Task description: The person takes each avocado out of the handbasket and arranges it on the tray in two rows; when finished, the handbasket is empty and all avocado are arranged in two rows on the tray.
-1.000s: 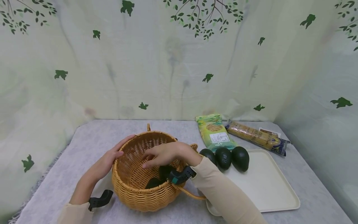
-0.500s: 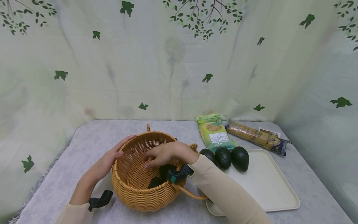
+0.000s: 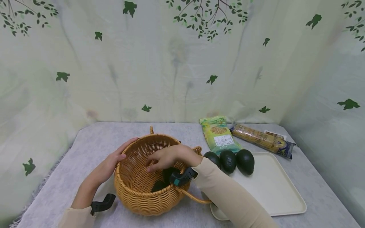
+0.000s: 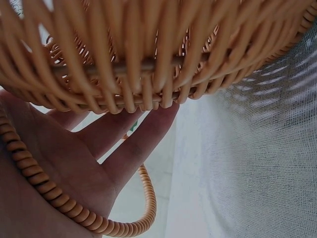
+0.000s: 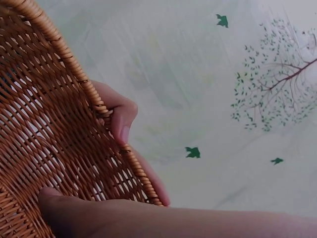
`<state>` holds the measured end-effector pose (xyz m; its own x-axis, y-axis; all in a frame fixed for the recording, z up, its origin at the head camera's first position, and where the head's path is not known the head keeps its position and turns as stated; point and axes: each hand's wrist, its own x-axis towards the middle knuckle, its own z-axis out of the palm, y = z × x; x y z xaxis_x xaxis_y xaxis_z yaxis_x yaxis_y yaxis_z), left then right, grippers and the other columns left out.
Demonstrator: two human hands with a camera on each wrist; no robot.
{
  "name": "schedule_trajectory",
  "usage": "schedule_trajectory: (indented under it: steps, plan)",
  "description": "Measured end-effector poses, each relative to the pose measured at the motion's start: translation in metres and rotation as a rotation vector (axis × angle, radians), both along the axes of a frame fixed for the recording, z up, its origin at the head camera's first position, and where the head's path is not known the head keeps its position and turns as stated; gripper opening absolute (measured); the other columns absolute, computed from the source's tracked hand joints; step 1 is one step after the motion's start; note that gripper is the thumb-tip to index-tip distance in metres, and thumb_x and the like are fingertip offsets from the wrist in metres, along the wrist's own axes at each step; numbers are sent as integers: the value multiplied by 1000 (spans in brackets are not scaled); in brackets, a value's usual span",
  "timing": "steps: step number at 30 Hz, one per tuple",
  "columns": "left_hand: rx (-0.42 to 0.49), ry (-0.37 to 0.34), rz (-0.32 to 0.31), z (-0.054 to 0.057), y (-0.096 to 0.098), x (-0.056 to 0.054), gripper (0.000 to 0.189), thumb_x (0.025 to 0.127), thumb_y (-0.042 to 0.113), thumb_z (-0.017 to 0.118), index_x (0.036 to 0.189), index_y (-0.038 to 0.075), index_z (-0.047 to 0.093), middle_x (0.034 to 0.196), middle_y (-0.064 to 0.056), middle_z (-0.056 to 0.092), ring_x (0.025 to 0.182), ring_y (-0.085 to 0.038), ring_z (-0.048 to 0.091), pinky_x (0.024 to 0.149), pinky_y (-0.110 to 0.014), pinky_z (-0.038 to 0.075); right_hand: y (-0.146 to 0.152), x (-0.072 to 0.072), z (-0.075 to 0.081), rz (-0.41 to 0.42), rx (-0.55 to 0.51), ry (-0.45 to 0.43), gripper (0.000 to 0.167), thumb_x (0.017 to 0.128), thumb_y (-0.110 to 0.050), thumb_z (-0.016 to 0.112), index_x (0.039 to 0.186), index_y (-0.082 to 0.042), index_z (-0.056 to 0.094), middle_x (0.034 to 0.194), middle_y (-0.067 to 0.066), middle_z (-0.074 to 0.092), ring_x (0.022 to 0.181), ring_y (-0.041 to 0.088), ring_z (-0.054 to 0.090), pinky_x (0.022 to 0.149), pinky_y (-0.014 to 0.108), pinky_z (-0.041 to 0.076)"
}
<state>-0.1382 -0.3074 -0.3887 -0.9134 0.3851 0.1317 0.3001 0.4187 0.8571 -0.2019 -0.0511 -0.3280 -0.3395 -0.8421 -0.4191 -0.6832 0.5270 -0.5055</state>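
A round wicker basket [image 3: 151, 202] stands on the table in front of me, tilted slightly. My left hand [image 3: 109, 164] grips its left rim, thumb hooked over the edge and fingers spread along the outer wall. In the left wrist view a beaded-looking handle [image 4: 74, 210] loops across that palm. My right hand [image 3: 168, 156] reaches down into the basket, fingers loosely bent and thumb stretched out, with nothing visible between them. Beneath it lie dark avocados [image 3: 158, 186], partly hidden by the hand and the wrist camera. The right wrist view shows the woven inner wall [image 5: 74, 134].
Right of the basket is a cream tray [image 3: 280, 190] with three dark avocados [image 3: 228, 161] along its far left edge. Behind it lie a green-yellow bag [image 3: 218, 133] and a long pack of noodles [image 3: 260, 139]. A printed curtain [image 3: 182, 63] encloses the table.
My right hand has shifted very slightly to the right inside the basket, and the nearer avocado there shows a little further right. The left hand stays on the rim.
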Motion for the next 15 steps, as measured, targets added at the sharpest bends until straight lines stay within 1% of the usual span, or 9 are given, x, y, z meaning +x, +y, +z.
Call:
schedule_trajectory:
  steps: [7,10,13,15]
  plan:
    - [14,5,-17,-1,0,-1,58,109,23,30,166,24,22,168,-23,20,143,-58,31,94,-69,47,-2,3,1,-33,52,89,55,107,-48,46,151,-15,51,151,0,54,140,15,49,112,31,41]
    - [11,13,-20,-1,0,-1,58,109,23,29,166,25,22,168,-23,20,143,-57,30,96,-69,45,-3,4,1,-54,51,93,54,108,-47,46,150,-15,53,148,-1,57,136,14,52,108,31,44]
    - [4,16,-14,-1,0,-1,57,109,24,29,166,25,22,168,-22,20,144,-56,29,97,-71,43,-4,4,1,-85,54,72,54,108,-48,46,150,-15,54,144,-1,58,127,12,56,98,30,49]
    - [2,15,-10,-1,0,0,57,109,24,29,166,26,22,168,-22,20,145,-56,28,98,-73,42,-4,4,1,-122,65,37,55,107,-49,47,150,-16,53,144,0,58,118,12,59,87,31,54]
